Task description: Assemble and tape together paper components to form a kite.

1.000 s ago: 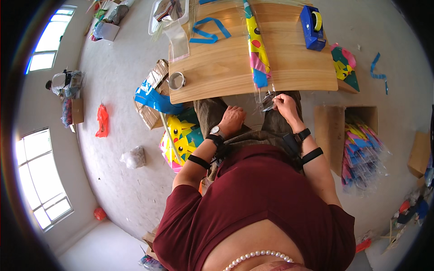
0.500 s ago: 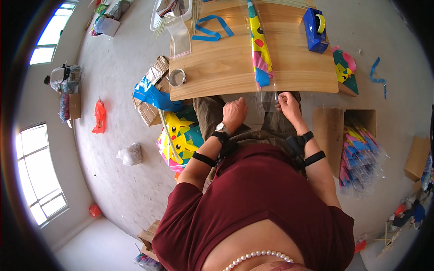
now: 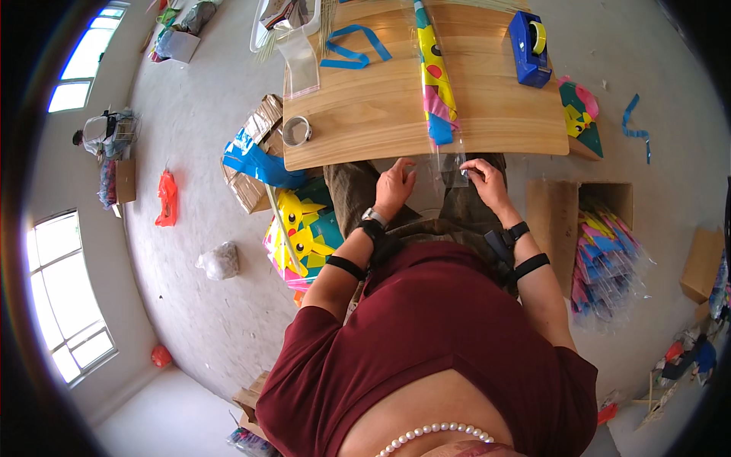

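Observation:
A narrow roll of printed sheet in yellow, pink, teal and blue lies lengthwise on the wooden table, inside a clear plastic sleeve. The sleeve's near end hangs over the table's front edge, above my lap. My right hand has its thumb and index finger closed on the right side of that end. To the left of the sleeve is my left hand, thumb and fingers apart, with nothing visible in it. Whether its fingertips touch the plastic is hard to make out.
A blue tape dispenser stands at the table's right, a tape roll at its left edge. Blue strips and a flat clear bag lie farther back. A cardboard box of wrapped rolls stands right; printed sheets lie left.
My left hand has turned, and its thumb now stands away from the fingers. The right hand has shifted slightly left at the sleeve's end. The view has moved a little.

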A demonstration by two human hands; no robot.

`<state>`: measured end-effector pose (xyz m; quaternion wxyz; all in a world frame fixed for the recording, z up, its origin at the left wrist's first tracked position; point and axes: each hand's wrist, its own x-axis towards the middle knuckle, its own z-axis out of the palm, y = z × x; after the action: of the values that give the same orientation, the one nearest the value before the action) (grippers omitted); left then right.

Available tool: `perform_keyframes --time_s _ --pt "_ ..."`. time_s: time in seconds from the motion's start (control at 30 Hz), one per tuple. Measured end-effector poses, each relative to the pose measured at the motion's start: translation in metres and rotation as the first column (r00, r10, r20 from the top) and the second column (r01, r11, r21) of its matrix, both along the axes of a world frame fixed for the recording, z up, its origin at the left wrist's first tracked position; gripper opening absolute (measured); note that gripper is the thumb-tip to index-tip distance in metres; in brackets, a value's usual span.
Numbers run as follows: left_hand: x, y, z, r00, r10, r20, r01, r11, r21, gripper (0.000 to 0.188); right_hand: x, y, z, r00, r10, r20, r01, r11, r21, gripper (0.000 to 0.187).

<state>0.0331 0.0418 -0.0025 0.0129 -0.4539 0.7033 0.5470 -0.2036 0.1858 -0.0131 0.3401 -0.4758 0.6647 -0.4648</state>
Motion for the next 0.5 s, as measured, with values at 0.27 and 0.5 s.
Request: perform_keyframes --time_s 0.27,0.5 --pt "0.008 -0.012 -0.017 0.993 -0.088 0.080 0.115 0.887 -0.448 0.052 0.000 0.002 -0.004 0.996 -0.045 0.075 0.046 0.999 -0.008 0.018" --pt "-0.014 0.009 0.014 0.891 -0.232 -0.391 0.029 0.888 -0.459 0.037 0.005 -0.002 0.002 0.996 0.000 0.091 0.001 1.000 -0.008 0.020"
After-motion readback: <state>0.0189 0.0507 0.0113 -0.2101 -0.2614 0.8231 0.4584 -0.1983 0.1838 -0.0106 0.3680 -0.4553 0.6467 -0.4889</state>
